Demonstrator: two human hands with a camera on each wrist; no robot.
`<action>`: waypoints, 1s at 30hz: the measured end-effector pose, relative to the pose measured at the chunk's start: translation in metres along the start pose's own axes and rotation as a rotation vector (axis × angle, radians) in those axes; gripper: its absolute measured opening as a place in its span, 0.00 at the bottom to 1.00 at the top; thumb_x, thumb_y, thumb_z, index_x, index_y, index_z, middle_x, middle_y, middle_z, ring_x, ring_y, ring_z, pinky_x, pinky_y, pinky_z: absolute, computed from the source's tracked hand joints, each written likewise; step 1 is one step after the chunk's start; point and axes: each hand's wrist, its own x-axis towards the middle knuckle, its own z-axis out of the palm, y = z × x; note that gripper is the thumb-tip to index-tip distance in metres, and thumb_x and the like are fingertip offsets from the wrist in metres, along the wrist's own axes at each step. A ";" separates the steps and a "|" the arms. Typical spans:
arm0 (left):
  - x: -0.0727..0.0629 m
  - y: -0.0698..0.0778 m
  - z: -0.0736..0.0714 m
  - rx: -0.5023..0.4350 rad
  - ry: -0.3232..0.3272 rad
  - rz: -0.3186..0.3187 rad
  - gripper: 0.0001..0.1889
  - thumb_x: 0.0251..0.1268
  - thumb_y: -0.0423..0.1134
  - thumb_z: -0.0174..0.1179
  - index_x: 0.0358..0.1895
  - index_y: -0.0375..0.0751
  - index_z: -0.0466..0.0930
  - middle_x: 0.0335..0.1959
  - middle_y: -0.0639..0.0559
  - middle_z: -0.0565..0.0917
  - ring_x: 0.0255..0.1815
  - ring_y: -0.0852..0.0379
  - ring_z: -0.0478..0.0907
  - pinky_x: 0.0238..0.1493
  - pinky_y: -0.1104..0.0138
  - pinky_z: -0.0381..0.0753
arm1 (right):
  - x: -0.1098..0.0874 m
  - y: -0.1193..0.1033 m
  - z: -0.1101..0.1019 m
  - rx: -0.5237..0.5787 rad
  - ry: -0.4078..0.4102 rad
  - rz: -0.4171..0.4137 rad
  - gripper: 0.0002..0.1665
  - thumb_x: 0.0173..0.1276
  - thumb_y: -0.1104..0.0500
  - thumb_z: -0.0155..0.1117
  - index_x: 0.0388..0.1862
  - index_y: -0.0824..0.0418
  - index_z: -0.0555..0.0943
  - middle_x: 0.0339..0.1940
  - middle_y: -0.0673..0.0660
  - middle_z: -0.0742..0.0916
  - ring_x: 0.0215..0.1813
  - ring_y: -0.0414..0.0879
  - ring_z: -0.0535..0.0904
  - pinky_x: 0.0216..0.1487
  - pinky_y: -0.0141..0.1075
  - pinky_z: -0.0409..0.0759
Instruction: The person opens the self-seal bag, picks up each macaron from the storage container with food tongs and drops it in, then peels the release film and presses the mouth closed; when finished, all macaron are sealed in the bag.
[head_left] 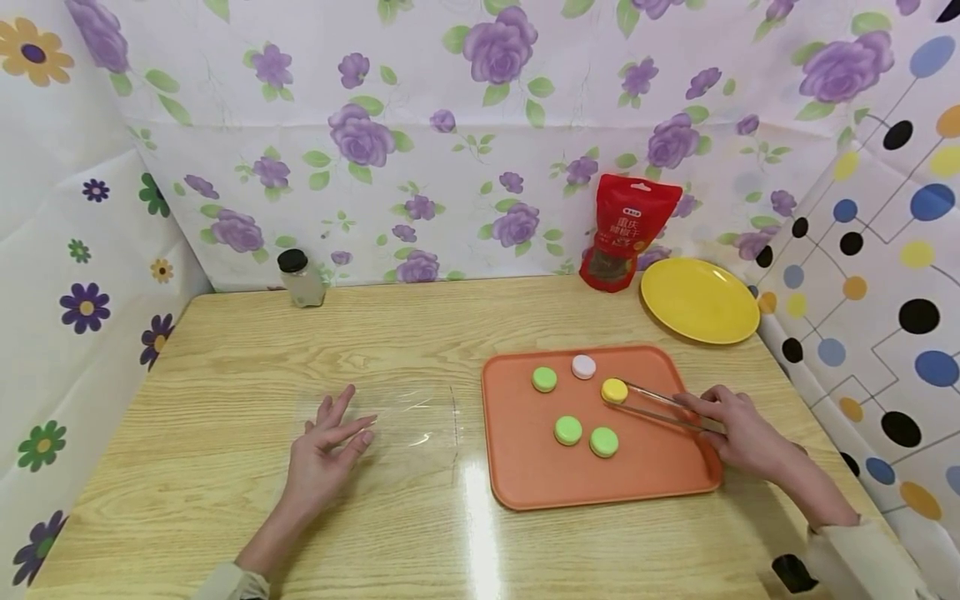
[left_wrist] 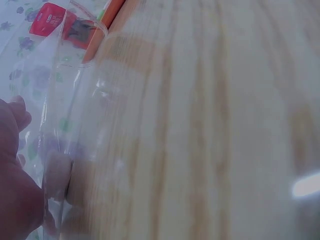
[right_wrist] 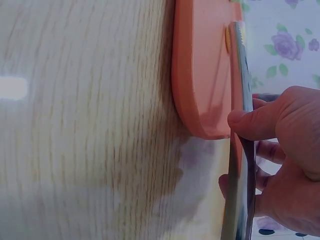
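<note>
My right hand grips metal tongs over the right side of an orange tray. The tong tips lie on either side of a yellow macaron; whether they squeeze it, I cannot tell. Several green macarons and one pale pink macaron also lie on the tray. In the right wrist view, thumb and fingers press the tongs from both sides. Left of the tray, my left hand is at a clear plastic container, fingers spread and loosely bent. Its see-through wall crosses the left wrist view.
A yellow plate leans at the back right beside a red pouch. At the back left stands a small jar with a black lid. Patterned cloth borders the wooden table behind and at both sides.
</note>
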 end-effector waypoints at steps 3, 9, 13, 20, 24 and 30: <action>0.000 0.001 0.000 0.002 0.000 0.000 0.09 0.61 0.23 0.66 0.45 0.24 0.84 0.72 0.31 0.63 0.74 0.21 0.42 0.61 0.25 0.26 | 0.001 -0.001 0.000 -0.002 0.004 0.001 0.37 0.47 0.80 0.74 0.60 0.66 0.82 0.37 0.55 0.77 0.34 0.48 0.70 0.37 0.41 0.60; -0.001 0.004 0.000 -0.004 0.006 0.009 0.09 0.60 0.22 0.66 0.44 0.24 0.84 0.72 0.32 0.64 0.74 0.20 0.43 0.60 0.24 0.26 | 0.000 -0.004 -0.001 -0.007 0.008 0.007 0.35 0.47 0.80 0.74 0.57 0.67 0.82 0.38 0.57 0.78 0.35 0.50 0.73 0.38 0.42 0.60; -0.001 0.002 0.000 -0.006 0.010 0.015 0.09 0.59 0.22 0.67 0.43 0.24 0.84 0.71 0.31 0.64 0.73 0.19 0.43 0.59 0.24 0.27 | 0.001 -0.007 -0.003 -0.001 0.009 0.007 0.35 0.46 0.81 0.74 0.57 0.67 0.83 0.39 0.56 0.79 0.37 0.51 0.75 0.38 0.42 0.61; -0.002 0.001 0.000 -0.007 0.016 0.027 0.09 0.58 0.21 0.67 0.42 0.24 0.84 0.71 0.31 0.65 0.73 0.19 0.44 0.58 0.23 0.27 | 0.008 -0.019 -0.008 0.003 -0.009 0.024 0.34 0.48 0.80 0.73 0.57 0.65 0.83 0.40 0.56 0.80 0.38 0.51 0.74 0.38 0.43 0.65; -0.002 0.002 0.000 0.000 0.011 0.023 0.09 0.60 0.21 0.66 0.44 0.25 0.85 0.71 0.31 0.64 0.73 0.20 0.43 0.59 0.24 0.26 | 0.015 -0.031 -0.009 0.000 -0.026 0.020 0.36 0.48 0.81 0.72 0.59 0.64 0.83 0.40 0.56 0.79 0.36 0.49 0.70 0.36 0.41 0.66; 0.001 0.001 -0.001 0.019 0.012 0.014 0.09 0.60 0.22 0.67 0.44 0.27 0.86 0.71 0.31 0.65 0.74 0.21 0.44 0.60 0.24 0.28 | 0.034 -0.055 -0.010 0.018 -0.032 -0.044 0.38 0.50 0.81 0.71 0.61 0.60 0.82 0.42 0.53 0.78 0.39 0.49 0.69 0.38 0.44 0.69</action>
